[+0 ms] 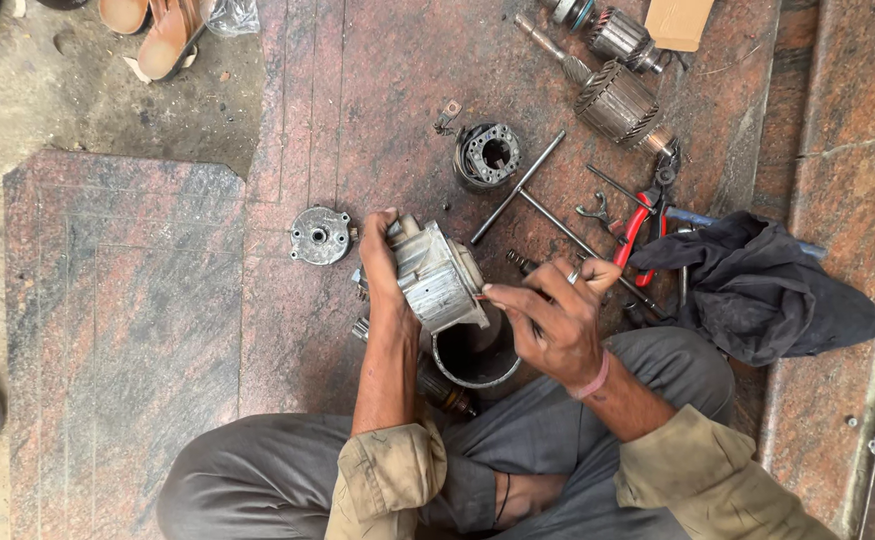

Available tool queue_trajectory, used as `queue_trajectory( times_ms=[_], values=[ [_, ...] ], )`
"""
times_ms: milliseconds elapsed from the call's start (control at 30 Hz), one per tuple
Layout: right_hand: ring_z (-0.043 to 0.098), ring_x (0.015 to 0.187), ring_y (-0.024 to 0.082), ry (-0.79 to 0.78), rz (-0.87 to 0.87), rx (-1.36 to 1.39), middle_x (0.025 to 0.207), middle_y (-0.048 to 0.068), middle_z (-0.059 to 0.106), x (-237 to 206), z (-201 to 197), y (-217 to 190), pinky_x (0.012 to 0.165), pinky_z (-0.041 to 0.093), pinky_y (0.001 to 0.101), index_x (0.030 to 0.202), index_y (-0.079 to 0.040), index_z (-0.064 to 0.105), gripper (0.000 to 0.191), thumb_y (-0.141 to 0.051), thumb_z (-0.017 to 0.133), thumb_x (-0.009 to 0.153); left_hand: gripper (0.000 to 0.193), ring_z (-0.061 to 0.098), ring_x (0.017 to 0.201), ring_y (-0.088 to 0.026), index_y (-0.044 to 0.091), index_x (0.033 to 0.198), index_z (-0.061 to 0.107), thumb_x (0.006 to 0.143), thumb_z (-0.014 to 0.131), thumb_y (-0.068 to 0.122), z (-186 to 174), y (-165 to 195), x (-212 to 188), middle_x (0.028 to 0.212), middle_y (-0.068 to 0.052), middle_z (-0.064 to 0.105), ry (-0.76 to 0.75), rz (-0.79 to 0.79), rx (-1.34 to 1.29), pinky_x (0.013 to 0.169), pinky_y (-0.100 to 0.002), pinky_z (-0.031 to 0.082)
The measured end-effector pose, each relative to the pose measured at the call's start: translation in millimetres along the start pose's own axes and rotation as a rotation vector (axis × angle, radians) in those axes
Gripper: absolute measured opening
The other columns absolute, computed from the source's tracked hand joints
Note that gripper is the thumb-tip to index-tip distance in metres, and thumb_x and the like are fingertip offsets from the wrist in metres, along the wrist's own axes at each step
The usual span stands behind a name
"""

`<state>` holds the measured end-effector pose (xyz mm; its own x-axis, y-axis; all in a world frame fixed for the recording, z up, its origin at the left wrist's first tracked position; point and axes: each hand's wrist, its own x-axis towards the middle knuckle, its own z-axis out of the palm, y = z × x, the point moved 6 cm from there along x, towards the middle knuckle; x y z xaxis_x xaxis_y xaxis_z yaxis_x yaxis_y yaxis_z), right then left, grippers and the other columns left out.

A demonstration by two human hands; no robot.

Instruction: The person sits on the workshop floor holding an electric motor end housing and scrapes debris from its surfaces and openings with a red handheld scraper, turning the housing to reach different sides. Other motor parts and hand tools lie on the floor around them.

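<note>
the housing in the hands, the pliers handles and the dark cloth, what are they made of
The housing, held by the left hand with the right hand at its edge, looks like cast metal, probably aluminium: dull silver-grey and scuffed. The pliers handles look like red plastic or rubber over dark steel. The dark cloth looks like soft woven fabric, crumpled in folds.

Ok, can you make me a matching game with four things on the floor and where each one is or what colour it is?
Things:
1. metal motor housing
2. pliers
3. dark cloth
4. round metal end cap

Descriptions:
A. red handles
B. held in the left hand
C. lying alone on the stone floor, left of the hands
D. crumpled in a heap at the right

Pairs: 1-B, 2-A, 3-D, 4-C
</note>
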<state>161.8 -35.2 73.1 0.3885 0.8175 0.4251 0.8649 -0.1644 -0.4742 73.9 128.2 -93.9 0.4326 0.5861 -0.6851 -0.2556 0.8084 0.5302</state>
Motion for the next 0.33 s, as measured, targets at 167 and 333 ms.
queue_trajectory(
  times_ms=[167,333],
  values=[
    [0.052,0.078,0.018,0.013,-0.031,-0.041,0.082,-0.003,0.052,7,11,6,0.086,0.025,0.043,0.106,-0.026,0.076,0.03,-0.006,0.076,0.083,0.025,0.058,0.051,-0.023,0.01,0.08,0.057,0.085,0.057,0.035,2,-1,1,0.063,-0.007,0.056,0.035,-0.11,-0.026,0.051,-0.038,0.05],
    [0.052,0.08,0.018,0.017,-0.017,-0.005,0.086,-0.003,0.054,22,31,18,0.09,0.027,0.0434,0.109,-0.025,0.076,0.03,-0.007,0.077,0.085,0.028,0.059,0.059,-0.02,0.008,0.088,0.059,0.087,0.062,0.036,-4,-2,8,0.072,-0.006,0.059,0.047,-0.017,-0.01,0.055,-0.037,0.051]
  ],
)
